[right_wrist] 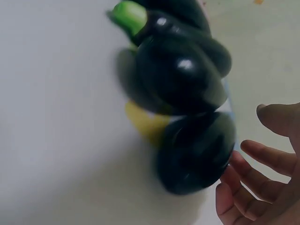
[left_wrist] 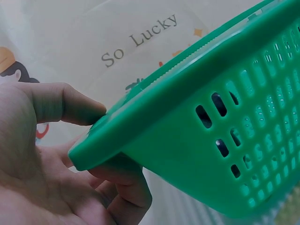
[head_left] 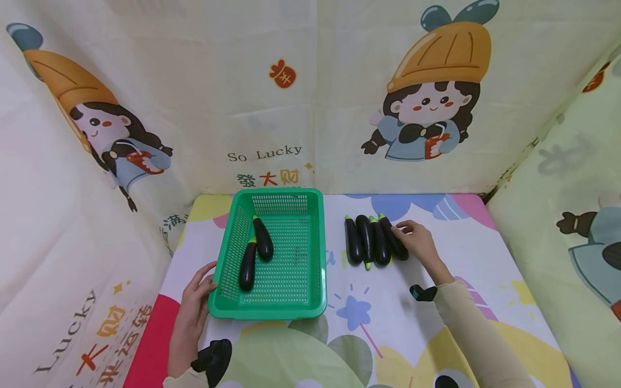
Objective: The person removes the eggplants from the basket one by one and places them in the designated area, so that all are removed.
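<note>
Right of the green, rectangular, perforated plastic basket [head_left: 267,312], at the far-right end of a short row: a glossy, near-black, elongated eggplant with a green stem end [head_left: 394,238]. At its outer side, the right hand [head_left: 418,243], loosely spread, thumb apart from the fingers, fingertips against or just beside the glossy skin; impossible to tell which. Between that eggplant and the basket, three more glossy near-black eggplants [head_left: 365,237], close side by side; green end pointing the way of the basket's near end on the middle one, the opposite way on the other two. Inside the basket, left of its centre, two further near-black eggplants [head_left: 263,240], green ends toward the basket's far end. On the basket's left rim, the left hand [head_left: 193,302], narrowed, with the rim gripped between thumb and fingers. Beneath the basket, a white tabletop cover with colourful cartoon prints [head_left: 339,345]. Behind the basket, a cream, cartoon-printed fabric backdrop [head_left: 218,97].
</note>
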Motion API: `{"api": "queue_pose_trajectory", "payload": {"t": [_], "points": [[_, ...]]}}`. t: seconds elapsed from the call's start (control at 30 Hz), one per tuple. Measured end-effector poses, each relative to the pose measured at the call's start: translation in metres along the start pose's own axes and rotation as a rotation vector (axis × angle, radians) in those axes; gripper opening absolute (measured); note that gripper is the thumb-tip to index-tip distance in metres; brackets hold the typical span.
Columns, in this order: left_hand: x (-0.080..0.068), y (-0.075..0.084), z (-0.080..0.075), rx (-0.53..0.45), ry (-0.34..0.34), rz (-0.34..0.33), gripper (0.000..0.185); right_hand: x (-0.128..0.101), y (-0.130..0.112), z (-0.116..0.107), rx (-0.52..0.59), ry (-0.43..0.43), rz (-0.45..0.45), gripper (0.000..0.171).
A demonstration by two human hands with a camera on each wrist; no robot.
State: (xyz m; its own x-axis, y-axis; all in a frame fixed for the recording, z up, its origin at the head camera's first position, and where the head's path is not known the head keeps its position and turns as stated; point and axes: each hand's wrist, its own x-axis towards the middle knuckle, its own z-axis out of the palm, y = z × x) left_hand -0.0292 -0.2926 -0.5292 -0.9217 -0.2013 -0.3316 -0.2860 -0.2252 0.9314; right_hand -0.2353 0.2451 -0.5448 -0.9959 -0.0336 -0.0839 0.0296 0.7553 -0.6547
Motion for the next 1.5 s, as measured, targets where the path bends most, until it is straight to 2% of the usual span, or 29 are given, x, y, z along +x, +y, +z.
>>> {"api": "queue_pose_trajectory", "payload": {"t": [0.27,0.4,0.7,0.83,1.17,1.5], "points": [[0.001,0.000,0.000,0.006,-0.003,0.003,0.062,-0.003,-0.026,-0.003,0.040,0.036,-0.050,0.044],[0.000,0.000,0.001,0.012,0.001,0.007,0.063,-0.003,-0.039,-0.003,0.089,0.023,-0.049,0.044],[-0.001,-0.001,0.001,0.010,-0.009,0.021,0.063,-0.009,-0.072,0.000,0.341,-0.124,0.032,0.048],[0.000,-0.001,0.001,0.007,-0.014,0.021,0.063,-0.011,-0.084,0.002,0.417,-0.183,0.035,0.049],[0.000,-0.002,0.000,0.006,-0.011,0.016,0.062,-0.012,-0.115,0.007,0.547,-0.327,0.021,0.049],[0.000,0.000,0.000,-0.002,-0.006,0.016,0.061,-0.012,-0.144,0.022,0.620,-0.389,-0.024,0.049]]}}
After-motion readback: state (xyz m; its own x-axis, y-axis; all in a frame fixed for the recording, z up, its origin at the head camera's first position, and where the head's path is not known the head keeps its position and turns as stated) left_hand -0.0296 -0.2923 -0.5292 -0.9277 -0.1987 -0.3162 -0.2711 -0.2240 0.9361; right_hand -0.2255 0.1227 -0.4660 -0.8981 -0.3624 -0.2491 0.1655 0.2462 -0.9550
